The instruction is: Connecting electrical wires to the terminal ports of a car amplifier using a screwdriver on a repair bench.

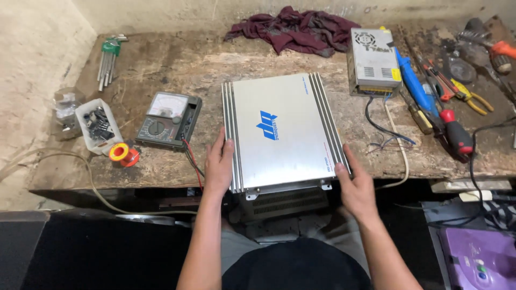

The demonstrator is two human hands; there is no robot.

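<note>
One wooden bench (161, 59) carries everything, worn and stained. Largest on it is the silver amplifier (282, 131), lying flat at the near edge with its ribbed sides running away from the person and its near end hanging slightly over the edge. Behind it lies a dark red rag (293, 28). To the right stands a grey power supply (374, 60) with loose wires, and beyond that a scatter of screwdrivers and pliers (446, 99). Left of the amplifier sits a meter (167, 119), then a white tray (98, 124) of small parts, a set of hex keys (109, 59) and a solder spool (123, 154). The left hand (219, 164) clasps the amplifier's left side, fingers flat against it; the right hand (356, 185) grips its near right corner.
</note>
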